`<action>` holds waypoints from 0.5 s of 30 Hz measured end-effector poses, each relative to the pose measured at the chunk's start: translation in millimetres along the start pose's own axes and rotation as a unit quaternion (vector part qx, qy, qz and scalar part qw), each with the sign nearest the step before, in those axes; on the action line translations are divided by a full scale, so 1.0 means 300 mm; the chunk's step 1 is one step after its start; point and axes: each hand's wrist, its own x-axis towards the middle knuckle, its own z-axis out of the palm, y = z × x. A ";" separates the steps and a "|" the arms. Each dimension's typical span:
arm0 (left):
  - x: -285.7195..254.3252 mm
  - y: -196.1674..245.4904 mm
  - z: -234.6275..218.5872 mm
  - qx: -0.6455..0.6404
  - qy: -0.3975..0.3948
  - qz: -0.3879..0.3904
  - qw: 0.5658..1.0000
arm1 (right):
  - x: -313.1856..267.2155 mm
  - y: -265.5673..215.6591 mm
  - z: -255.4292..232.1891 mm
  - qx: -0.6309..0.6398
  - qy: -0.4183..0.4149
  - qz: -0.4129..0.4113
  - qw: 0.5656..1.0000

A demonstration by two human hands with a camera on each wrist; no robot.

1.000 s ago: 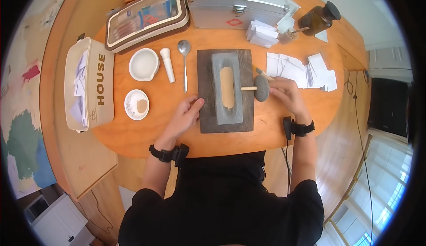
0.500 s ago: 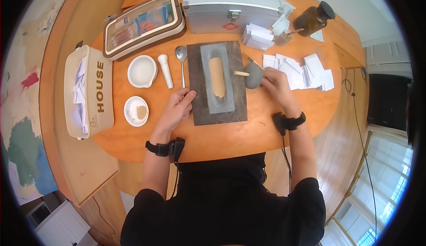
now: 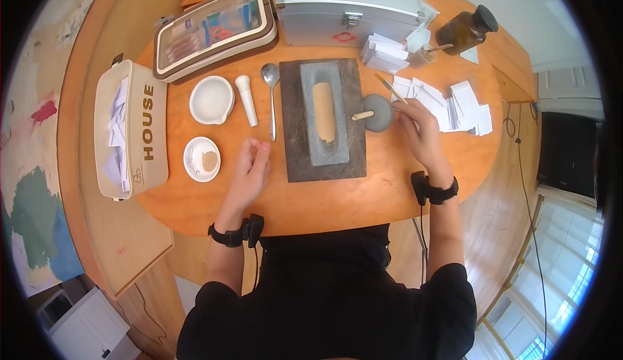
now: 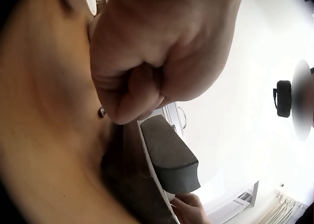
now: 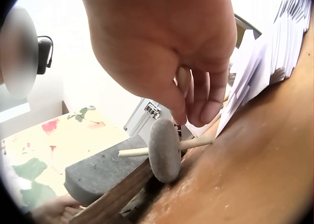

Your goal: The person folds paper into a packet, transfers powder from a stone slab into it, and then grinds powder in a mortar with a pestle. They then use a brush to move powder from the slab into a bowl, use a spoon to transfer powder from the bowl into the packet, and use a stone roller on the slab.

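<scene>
A grey stone grinding trough (image 3: pixel 344 146) lies on a dark board (image 3: pixel 292 126), with tan powder (image 3: pixel 324 113) along its hollow. Just right of the board, a round stone grinding wheel (image 3: pixel 378 113) stands on its rim, a wooden axle (image 3: pixel 365 115) through it. My right hand (image 3: pixel 423 130) pinches a slim tan stick (image 3: pixel 389 86), like a brush handle, above the wheel. In the right wrist view, thumb and fingers hang close over the wheel. My left hand (image 3: pixel 250 173) is off the board's left side, its fingers loosely curled around nothing.
Left on the table are a white mortar (image 3: pixel 212 100), a pestle (image 3: pixel 246 100), a spoon (image 3: pixel 271 104) and a small dish (image 3: pixel 202 159). A bin of papers (image 3: pixel 143 133) stands farther left. Folded papers (image 3: pixel 464 107), a metal case (image 3: pixel 350 10) and a brown jar (image 3: pixel 466 29) lie beyond.
My left hand has let go of the board's left edge and drawn back left. My right hand has risen slightly from beside the wheel, and the slim stick has shifted away from the wheel.
</scene>
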 end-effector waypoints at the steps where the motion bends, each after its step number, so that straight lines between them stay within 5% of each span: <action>1: -0.004 -0.001 -0.004 -0.009 0.004 0.010 1.000 | -0.005 -0.009 -0.006 0.005 -0.005 0.010 1.000; 9: -0.011 0.009 0.026 -0.034 -0.008 0.045 0.998 | -0.022 -0.049 -0.068 0.076 0.000 0.036 0.996; 15: -0.081 0.013 -0.103 0.036 0.060 0.106 0.992 | -0.057 -0.090 -0.068 0.071 0.006 0.048 0.996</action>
